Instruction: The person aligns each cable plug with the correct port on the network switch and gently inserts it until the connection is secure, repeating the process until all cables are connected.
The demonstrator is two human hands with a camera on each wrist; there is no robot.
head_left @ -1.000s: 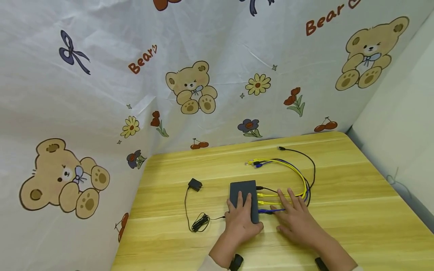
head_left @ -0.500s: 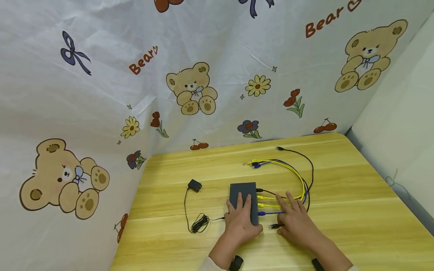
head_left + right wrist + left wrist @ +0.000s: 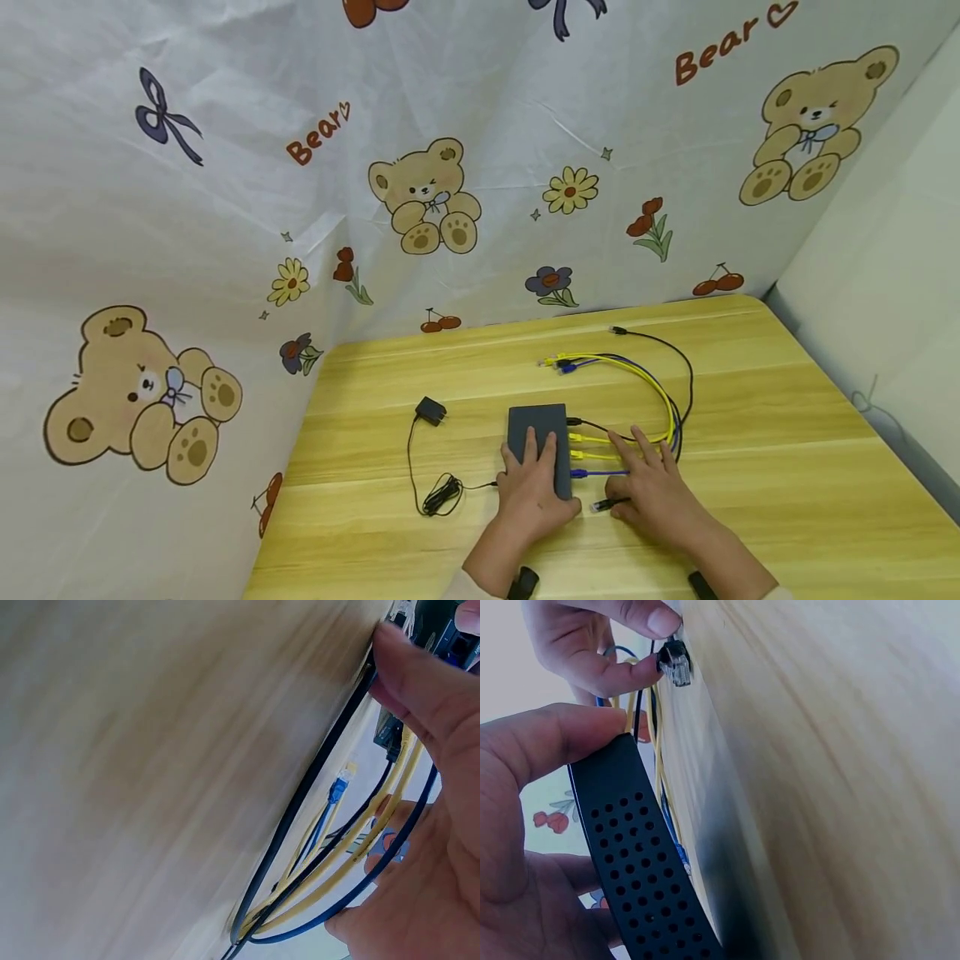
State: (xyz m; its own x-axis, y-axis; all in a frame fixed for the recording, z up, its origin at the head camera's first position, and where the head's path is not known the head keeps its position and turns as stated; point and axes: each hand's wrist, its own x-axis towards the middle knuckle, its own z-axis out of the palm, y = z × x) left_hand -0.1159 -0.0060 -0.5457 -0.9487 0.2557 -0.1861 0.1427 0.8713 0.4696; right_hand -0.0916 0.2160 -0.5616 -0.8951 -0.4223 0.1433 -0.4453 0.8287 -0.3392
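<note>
In the head view a flat dark network switch (image 3: 536,417) lies on the wooden table. My left hand (image 3: 532,497) holds it, fingers spread over its top and thumb at the near right corner. The left wrist view shows its perforated side (image 3: 637,847). Just right of it, my right hand (image 3: 654,490) pinches a black Ethernet cable behind its clear-tipped plug (image 3: 600,506). That plug is apart from the switch and points toward it. A black cable (image 3: 588,422), two yellow cables (image 3: 587,456) and a blue cable (image 3: 596,473) run into the switch's right side.
A black power adapter (image 3: 431,410) lies at the left, its coiled cord (image 3: 442,495) leading to the switch's left side. Several loose cable plugs (image 3: 567,367) lie behind the switch. Another black plug (image 3: 617,331) lies farther back. A bear-print cloth (image 3: 480,167) hangs behind.
My right hand has drawn the black plug out from beside the blue cable, toward the near side, and now pinches it. My left hand stays on the switch.
</note>
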